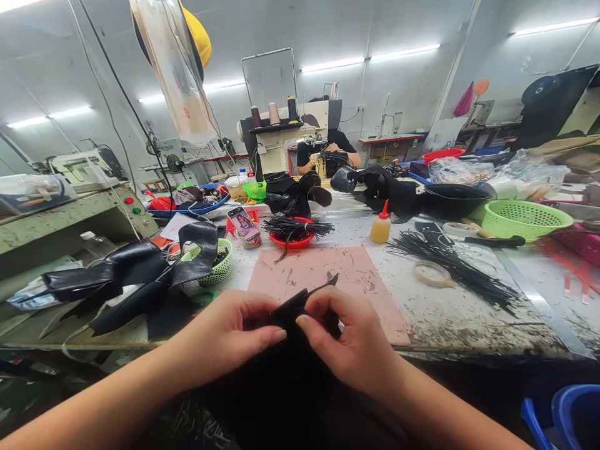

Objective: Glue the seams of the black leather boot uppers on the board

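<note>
A dark piece of material (293, 304) is pinched between my two hands, just above the near edge of the workbench. My left hand (239, 325) grips its left side with the thumb on top. On the other side, my right hand (344, 331) holds it between thumb and bent fingers, and a thin pointed end sticks up beyond the fingers. Behind the hands lies a pink mat (323, 265). Past the mat, a red basket (300, 240) bears a tied bundle of black strips (293, 228). The lower part of the held piece merges with dark clothing.
A glue bottle (380, 228) stands behind the mat's right side, with black strips (459, 265) and a tape roll (432, 274) farther right. Black leather pieces (112, 272) and a green basket (220, 265) are left. A person (335, 150) works at a sewing machine (276, 147) opposite.
</note>
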